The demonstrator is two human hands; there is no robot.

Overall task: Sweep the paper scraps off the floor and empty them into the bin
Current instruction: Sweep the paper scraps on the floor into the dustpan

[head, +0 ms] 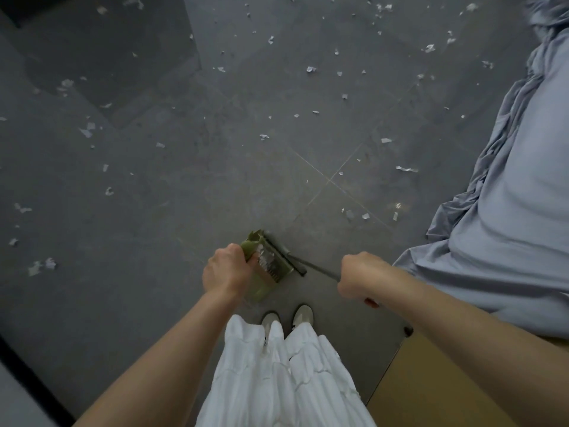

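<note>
Olive-green plastic marks the dustpan (pixel 264 266), which sits on the grey tiled floor (pixel 191 192) just below the middle of the frame, right in front of the person's pale shoes (pixel 288 315). The left hand (pixel 226 269) grips the pan at its upper edge, fingers curled round it, apparently to keep it from sliding while scraps are pushed in; a small clump of white paper already lies inside. The right hand (pixel 358 277) is clenched round the thin dark handle of the broom (pixel 311 266), well apart from the left hand. Its narrow dark head lies along the pan's comb-toothed edge, touching or just beside it, which looks like the end of a stroke into the pan, or a scrape of the bristles on the teeth; I cannot tell which.

The broom handle's long axis runs diagonally, from the fist at lower right up and left to the head. The head and the pan's mouth lie across that line, running from upper left to lower right, with the pan opening toward the right of the frame.

Paper scraps (pixel 311 69) are strewn widely over the upper half and the left side, so most of the sweeping seems yet to be done. Crumpled blue-grey fabric (pixel 508 180) fills the right edge. No bin is identifiable, though a tan, cardboard-like surface (pixel 431 389) sits at lower right.
</note>
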